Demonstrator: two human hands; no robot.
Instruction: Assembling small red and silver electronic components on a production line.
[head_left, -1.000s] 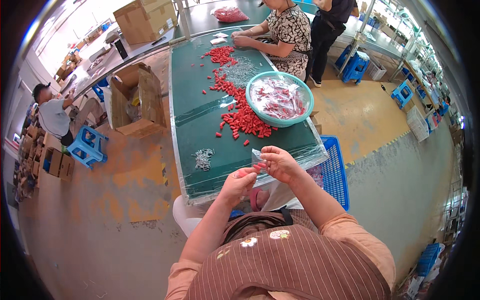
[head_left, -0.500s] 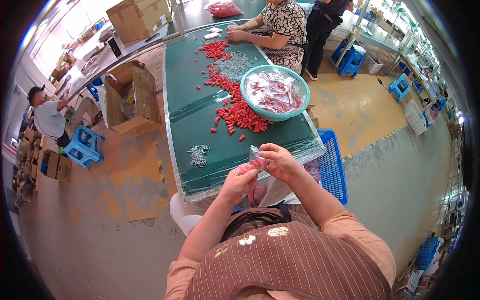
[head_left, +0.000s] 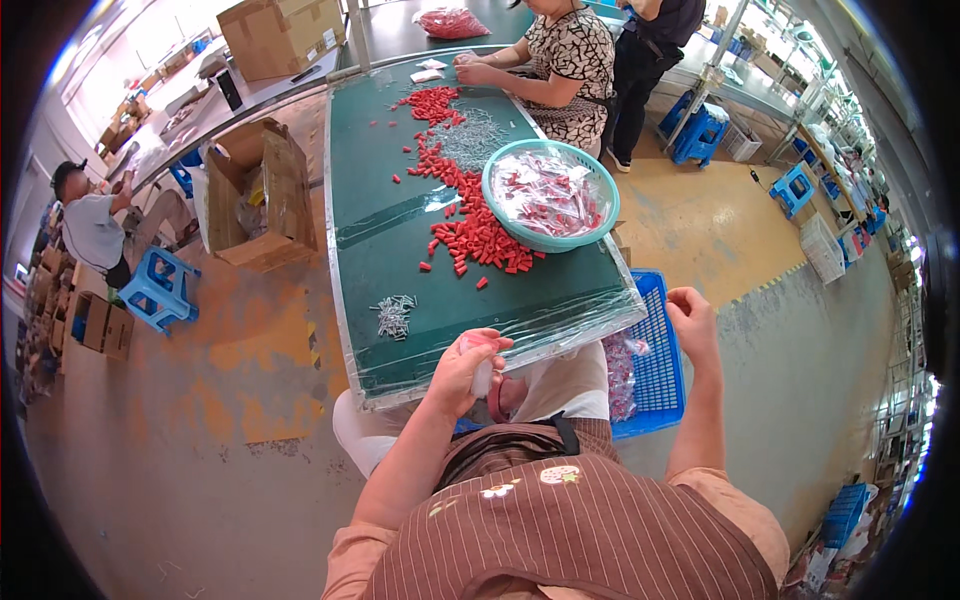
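1. Operating from far, I see two bare hands: the left hand [head_left: 464, 376] closes around pale translucent plastic film [head_left: 482, 377] near the table's [head_left: 375, 205] edge; the right hand [head_left: 694, 322], fingers curled, is beside one blue mesh plastic basket [head_left: 656, 348]. Whether it holds something, I cannot tell.
2. Loosened left fingers could let the film slip.
3. Beyond: one small heap of grey metal pins [head_left: 394, 316], one round turquoise plastic bowl [head_left: 552, 243], small red plastic plugs [head_left: 478, 235] too many to count.
4. Farther, two flat white packets [head_left: 427, 75].
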